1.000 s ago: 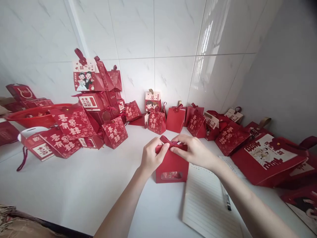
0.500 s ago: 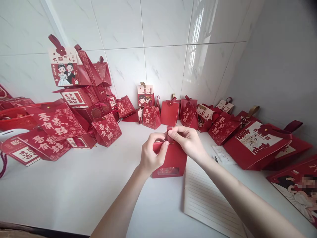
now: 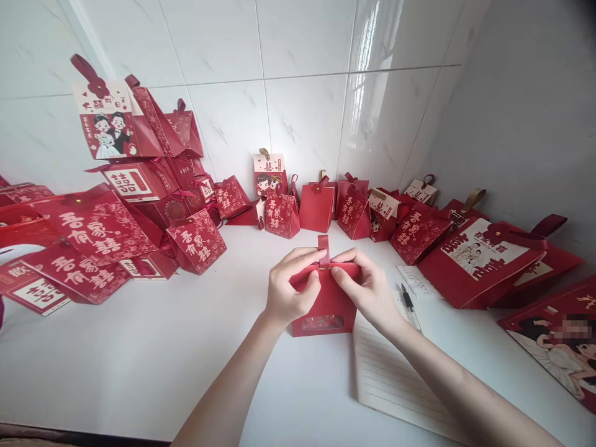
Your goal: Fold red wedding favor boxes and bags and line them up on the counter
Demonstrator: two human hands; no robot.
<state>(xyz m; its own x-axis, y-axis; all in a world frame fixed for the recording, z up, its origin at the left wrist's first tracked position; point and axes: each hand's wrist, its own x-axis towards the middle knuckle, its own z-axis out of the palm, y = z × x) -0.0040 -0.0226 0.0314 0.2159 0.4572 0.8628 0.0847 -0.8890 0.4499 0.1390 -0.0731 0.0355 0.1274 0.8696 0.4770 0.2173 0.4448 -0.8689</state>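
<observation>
A small plain red gift box (image 3: 326, 307) with a clear window near its base stands on the white counter (image 3: 139, 360) in the middle of the view. My left hand (image 3: 291, 292) pinches the left side of its top. My right hand (image 3: 365, 288) pinches the right side. Between the two hands a red ribbon tab (image 3: 323, 248) sticks straight up from the box's top. Both hands are closed on the box.
A lined notebook (image 3: 400, 385) lies right of the box with a black pen (image 3: 408, 299) beside it. Several red gift boxes and bags line the tiled wall, stacked high at the left (image 3: 135, 161) and spread along the right (image 3: 479, 261).
The ribbon tab now stands upright between my fingers, and both hands have shifted down onto the box's top edges. The view has drifted a little, with the box in nearly the same spot.
</observation>
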